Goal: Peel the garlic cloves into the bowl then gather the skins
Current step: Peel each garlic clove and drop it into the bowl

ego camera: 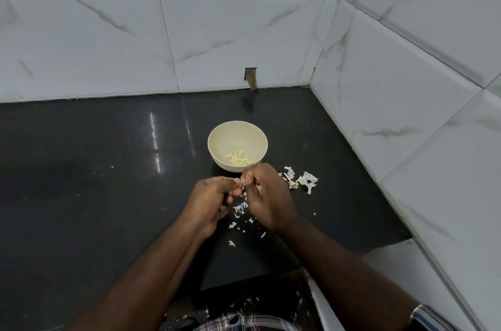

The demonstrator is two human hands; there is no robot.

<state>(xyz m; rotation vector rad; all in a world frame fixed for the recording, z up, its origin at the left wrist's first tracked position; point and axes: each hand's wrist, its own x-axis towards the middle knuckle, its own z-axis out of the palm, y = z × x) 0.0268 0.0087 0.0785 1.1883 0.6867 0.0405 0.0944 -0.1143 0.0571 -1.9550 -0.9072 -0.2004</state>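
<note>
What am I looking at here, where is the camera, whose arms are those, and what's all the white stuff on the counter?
There is one picture, taken by a camera worn on a person's head, looking down at their own arms. On the dark countertop stands a cream bowl holding peeled garlic cloves. The left hand and right hand meet just in front of the bowl, pinching a small garlic clove between their fingertips. The white scraps are garlic skins, lying beside and beneath the hands. White marbled tiles form the corner behind.
</note>
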